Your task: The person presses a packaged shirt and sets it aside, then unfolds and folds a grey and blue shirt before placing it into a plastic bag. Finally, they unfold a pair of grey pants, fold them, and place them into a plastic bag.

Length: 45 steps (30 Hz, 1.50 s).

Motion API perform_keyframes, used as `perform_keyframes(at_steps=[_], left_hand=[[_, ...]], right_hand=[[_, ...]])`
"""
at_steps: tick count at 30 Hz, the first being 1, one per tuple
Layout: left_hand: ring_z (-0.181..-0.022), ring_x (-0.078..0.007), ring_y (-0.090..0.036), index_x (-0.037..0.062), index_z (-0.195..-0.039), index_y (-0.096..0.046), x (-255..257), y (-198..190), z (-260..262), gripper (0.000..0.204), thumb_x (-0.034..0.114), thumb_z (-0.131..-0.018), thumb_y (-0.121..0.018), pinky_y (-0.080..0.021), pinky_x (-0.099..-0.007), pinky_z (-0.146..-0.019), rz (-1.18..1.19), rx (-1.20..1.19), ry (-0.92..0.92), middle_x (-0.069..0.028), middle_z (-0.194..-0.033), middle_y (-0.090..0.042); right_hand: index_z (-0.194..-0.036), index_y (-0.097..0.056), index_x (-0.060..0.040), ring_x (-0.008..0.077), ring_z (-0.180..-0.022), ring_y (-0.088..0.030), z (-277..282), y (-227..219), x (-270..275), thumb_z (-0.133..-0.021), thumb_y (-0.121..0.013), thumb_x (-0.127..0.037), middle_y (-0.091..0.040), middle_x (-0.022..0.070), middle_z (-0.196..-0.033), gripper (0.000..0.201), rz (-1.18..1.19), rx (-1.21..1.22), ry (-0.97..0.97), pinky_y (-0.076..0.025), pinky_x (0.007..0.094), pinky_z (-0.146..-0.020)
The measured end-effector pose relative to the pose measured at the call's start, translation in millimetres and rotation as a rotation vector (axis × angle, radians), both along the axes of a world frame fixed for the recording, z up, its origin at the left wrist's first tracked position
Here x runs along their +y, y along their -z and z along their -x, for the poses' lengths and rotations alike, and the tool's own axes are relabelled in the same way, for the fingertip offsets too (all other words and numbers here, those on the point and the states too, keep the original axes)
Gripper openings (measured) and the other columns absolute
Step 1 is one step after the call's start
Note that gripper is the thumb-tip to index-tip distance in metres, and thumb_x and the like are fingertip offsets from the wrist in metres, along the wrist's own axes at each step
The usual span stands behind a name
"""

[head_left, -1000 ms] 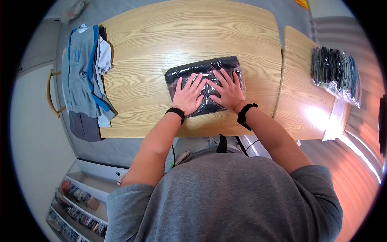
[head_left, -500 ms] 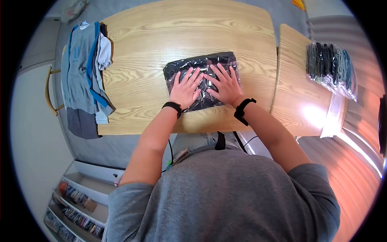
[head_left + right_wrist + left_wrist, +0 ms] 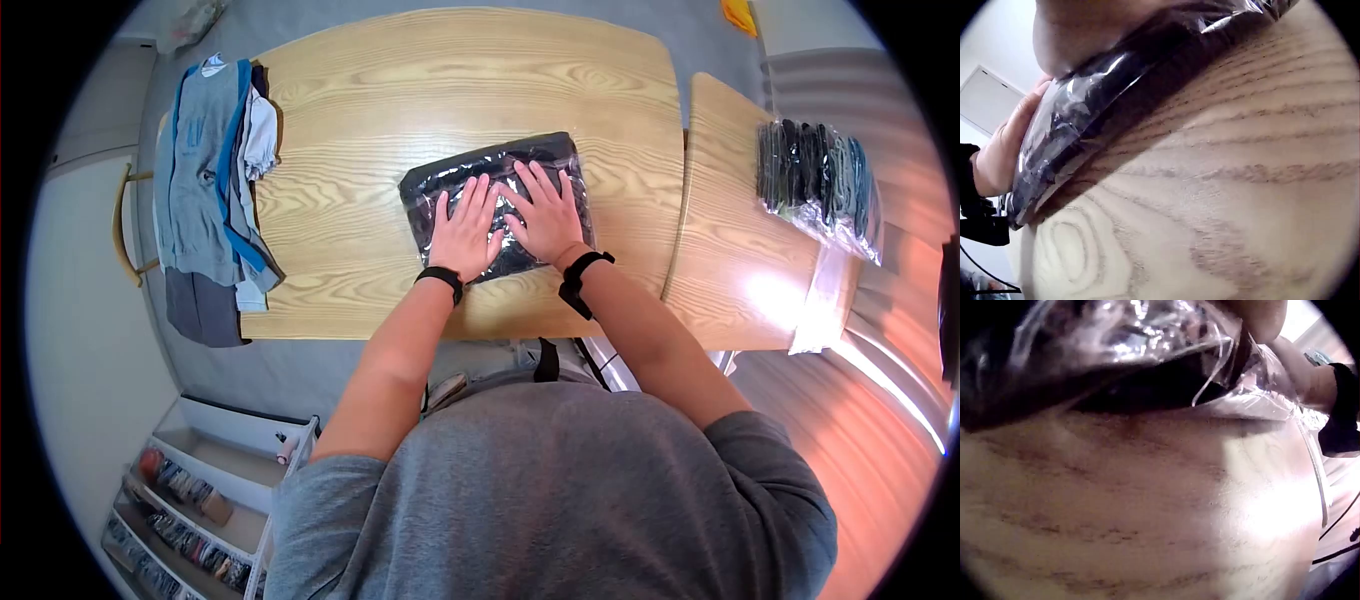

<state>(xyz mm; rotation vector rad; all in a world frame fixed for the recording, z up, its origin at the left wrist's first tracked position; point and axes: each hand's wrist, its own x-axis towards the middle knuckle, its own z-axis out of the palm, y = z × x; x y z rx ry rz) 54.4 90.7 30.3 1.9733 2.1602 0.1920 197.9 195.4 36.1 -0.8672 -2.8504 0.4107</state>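
The right hand (image 3: pixel 547 225) has been shifted slightly left, closer to the left hand (image 3: pixel 462 238). At left, layered clothes (image 3: pixel 200 190) are spread along the end of the wooden table (image 3: pixel 450 85). In the middle, toward the near edge, a dark plastic-wrapped packet (image 3: pixel 515 260) is laid; both hands are rested on it, fingers extended and spread, nothing gripped, its middle partly covered by them. At right, bagged folded garments (image 3: pixel 815 175) are placed on a side table (image 3: pixel 725 250).

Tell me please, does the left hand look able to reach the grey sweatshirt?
Probably yes: the left hand only rests on the black package, and bare table leads to the grey sweatshirt.
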Motion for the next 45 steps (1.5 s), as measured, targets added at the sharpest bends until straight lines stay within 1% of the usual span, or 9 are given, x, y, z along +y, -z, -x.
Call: perform_keyframes(at_steps=[24,27,29,30,33,35,37,39,45], left_hand=[[-0.14,-0.0217,-0.018,0.0092,-0.144,-0.025,3.7,-1.2,3.5,0.069,0.039,-0.087,-0.049,-0.016,-0.0518,-0.11,-0.012,0.021,0.013,-0.0072,-0.152,-0.018],[-0.139,-0.0251,-0.019,0.0086,-0.143,-0.028,-0.8,-9.0,20.5,0.064,0.025,-0.086,-0.052,-0.016,-0.0507,-0.111,-0.015,-0.209,0.067,-0.0098,-0.151,-0.022],[-0.138,-0.03,-0.021,0.0074,-0.138,-0.036,-5.5,-16.5,35.2,0.059,0.008,-0.081,-0.053,-0.018,-0.0484,-0.112,-0.164,-0.535,0.087,-0.0129,-0.148,-0.026],[-0.138,-0.034,-0.022,0.0064,-0.13,-0.044,-10.9,-24.3,39.1,0.055,-0.002,-0.076,-0.052,-0.021,-0.0466,-0.111,-0.189,-0.432,0.065,-0.0153,-0.146,-0.029],[-0.118,-0.034,-0.045,0.0034,-0.105,-0.058,-43.9,-37.1,41.3,0.03,0.0,-0.075,-0.055,-0.037,-0.0445,-0.099,-0.308,-0.301,0.155,-0.0139,-0.124,-0.051],[-0.108,-0.0319,-0.051,0.0036,-0.096,-0.059,-75.5,-34.6,28.3,0.021,0.006,-0.075,-0.06,-0.04,-0.0425,-0.092,-0.156,-0.352,0.158,-0.0115,-0.114,-0.055],[-0.113,-0.0319,-0.047,0.0047,-0.104,-0.058,-98.7,-35.0,23.3,0.032,0.015,-0.074,-0.066,-0.039,-0.0417,-0.094,-0.098,-0.292,0.144,-0.0133,-0.12,-0.052],[-0.119,-0.0337,-0.044,0.0046,-0.115,-0.054,-110.6,-33.8,21.7,0.049,0.021,-0.072,-0.072,-0.039,-0.0427,-0.095,-0.092,-0.179,0.102,-0.0162,-0.125,-0.048],[-0.122,-0.0332,-0.04,0.0041,-0.117,-0.052,-108.8,-2.8,29.3,0.036,0.011,-0.083,-0.06,-0.037,-0.0394,-0.103,-0.125,-0.241,0.091,-0.0137,-0.129,-0.047]], right_hand=[[-0.125,-0.054,-0.0224,0.0248,-0.133,-0.031,-1.6,-2.3,10.4,-0.082,-0.058,-0.036,-0.037,0.0063,-0.143,0.045,-0.037,0.065,-0.011,-0.02,0.0549,-0.107],[-0.125,-0.054,-0.0224,0.0252,-0.133,-0.031,-17.3,-26.4,21.2,-0.08,-0.061,-0.028,-0.036,0.0066,-0.143,0.046,0.127,0.045,-0.115,-0.022,0.0548,-0.106],[-0.125,-0.054,-0.022,0.0256,-0.133,-0.032,-33.6,-41.7,21.0,-0.077,-0.064,-0.018,-0.039,0.0077,-0.141,0.049,-0.065,0.041,-0.029,-0.024,0.0546,-0.106],[-0.116,-0.06,-0.0188,0.0277,-0.127,-0.039,-43.6,-50.0,16.1,-0.073,-0.064,-0.009,-0.047,0.0088,-0.133,0.045,-0.101,0.107,-0.048,-0.03,0.0498,-0.103],[-0.109,-0.063,-0.0153,0.0317,-0.117,-0.047,-83.2,-34.8,-3.5,-0.072,-0.064,-0.009,-0.052,0.0113,-0.125,0.038,0.058,0.177,-0.111,-0.038,0.0463,-0.096],[-0.101,-0.065,-0.0117,0.032,-0.106,-0.052,-96.1,-24.4,-14.7,-0.073,-0.062,-0.007,-0.056,0.0132,-0.116,0.029,0.024,0.205,-0.066,-0.043,0.0424,-0.088],[-0.103,-0.064,-0.0108,0.0333,-0.105,-0.052,-101.5,-14.1,-23.4,-0.073,-0.063,-0.007,-0.054,0.0153,-0.118,0.03,0.08,0.073,0.234,-0.045,0.042,-0.087],[-0.103,-0.064,-0.0095,0.0343,-0.105,-0.053,-102.0,-5.6,-27.8,-0.074,-0.061,-0.006,-0.054,0.017,-0.117,0.029,0.075,0.143,0.262,-0.045,0.0408,-0.087],[-0.109,-0.064,-0.0073,0.0316,-0.104,-0.055,-102.1,6.6,-32.6,-0.077,-0.06,-0.004,-0.05,0.0206,-0.124,0.032,0.333,0.404,0.425,-0.048,0.0359,-0.084]])
